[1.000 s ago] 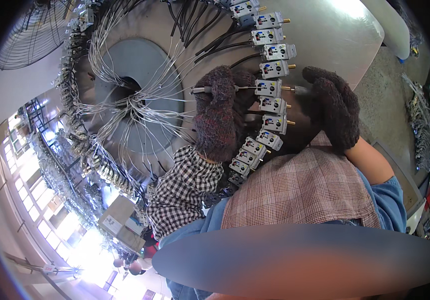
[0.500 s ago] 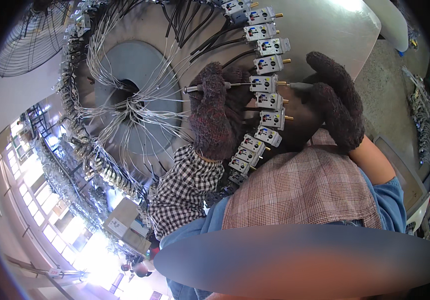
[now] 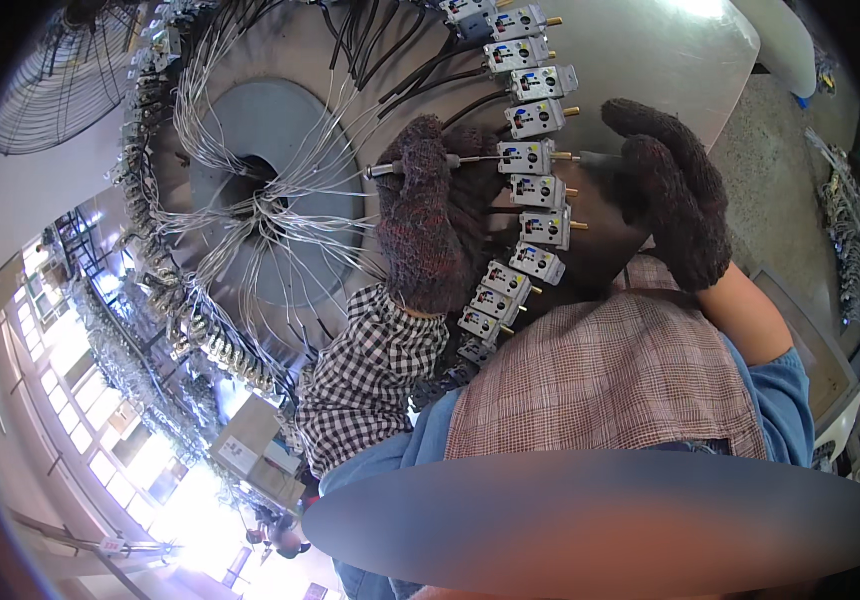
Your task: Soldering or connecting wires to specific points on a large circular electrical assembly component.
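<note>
My left hand (image 3: 420, 225), in a dark knit glove, is closed around a thin screwdriver (image 3: 382, 171) with a metal handle end. Its slim shaft reaches right to the face of a small silver thermostat (image 3: 525, 157) with a brass stem. To the right of that unit, my right hand (image 3: 680, 200), gloved alike, holds a grey tapered tool (image 3: 602, 160) that points at the stem; its grip is partly hidden by the glove. Several similar thermostats (image 3: 547, 228) stand in a curved row above and below, with black-sleeved leads running inward.
Thin silvery tubes (image 3: 295, 215) gather at the hole of a grey disc (image 3: 220, 120) on the round metal table (image 3: 640, 50). More metal parts (image 3: 140, 190) line its far left rim. A wire-caged fan (image 3: 65, 85) stands upper left, and a cardboard box (image 3: 250, 440) lower left.
The row of thermostats has shifted slightly away from me. Both hands have moved a little the same way, with the screwdriver and the grey tool still at the same unit.
</note>
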{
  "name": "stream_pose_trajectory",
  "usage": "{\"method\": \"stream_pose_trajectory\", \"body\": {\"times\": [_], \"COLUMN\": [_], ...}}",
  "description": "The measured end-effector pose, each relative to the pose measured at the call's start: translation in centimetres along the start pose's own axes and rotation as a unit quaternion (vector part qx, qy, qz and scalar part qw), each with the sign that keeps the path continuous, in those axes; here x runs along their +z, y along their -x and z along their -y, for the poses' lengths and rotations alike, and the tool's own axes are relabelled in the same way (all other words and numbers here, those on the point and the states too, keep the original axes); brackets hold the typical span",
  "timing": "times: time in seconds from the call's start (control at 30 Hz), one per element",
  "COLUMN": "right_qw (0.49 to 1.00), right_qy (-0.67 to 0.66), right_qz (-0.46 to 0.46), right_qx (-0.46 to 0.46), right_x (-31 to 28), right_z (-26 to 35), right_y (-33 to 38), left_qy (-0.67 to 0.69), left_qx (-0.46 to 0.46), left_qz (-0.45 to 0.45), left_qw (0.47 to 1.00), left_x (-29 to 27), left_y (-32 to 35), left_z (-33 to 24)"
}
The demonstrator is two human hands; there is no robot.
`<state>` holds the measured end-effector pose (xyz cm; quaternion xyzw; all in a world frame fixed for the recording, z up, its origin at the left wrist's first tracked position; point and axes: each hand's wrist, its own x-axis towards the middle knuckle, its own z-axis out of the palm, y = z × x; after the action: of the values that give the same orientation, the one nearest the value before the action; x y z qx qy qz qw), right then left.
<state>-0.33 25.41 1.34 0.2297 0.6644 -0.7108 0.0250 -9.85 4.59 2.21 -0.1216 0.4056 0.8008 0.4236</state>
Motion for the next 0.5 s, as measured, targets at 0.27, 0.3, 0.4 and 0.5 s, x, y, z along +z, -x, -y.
{"method": "stream_pose_trajectory", "body": {"times": [0.27,0.3,0.4,0.5], "right_qw": [0.995,0.995,1.0,0.996], "right_qy": [0.003,0.002,-0.011,-0.021], "right_qz": [-0.012,-0.012,0.004,-0.007], "right_qx": [-0.095,-0.095,0.029,-0.088], "right_x": [0.6,0.4,0.1,0.3], "right_z": [0.0,0.4,0.7,-0.5], "right_y": [0.1,0.0,-0.1,-0.2], "left_qy": [-0.017,-0.022,0.002,0.014], "left_qx": [0.011,0.01,-0.012,0.034], "left_qz": [0.003,0.02,-0.005,-0.005], "left_qw": [1.0,1.0,1.0,0.999], "left_x": [-1.0,-1.2,-0.5,-0.4], "left_y": [-0.3,-0.4,-0.2,-0.5], "left_z": [0.1,0.1,-0.1,0.6]}}
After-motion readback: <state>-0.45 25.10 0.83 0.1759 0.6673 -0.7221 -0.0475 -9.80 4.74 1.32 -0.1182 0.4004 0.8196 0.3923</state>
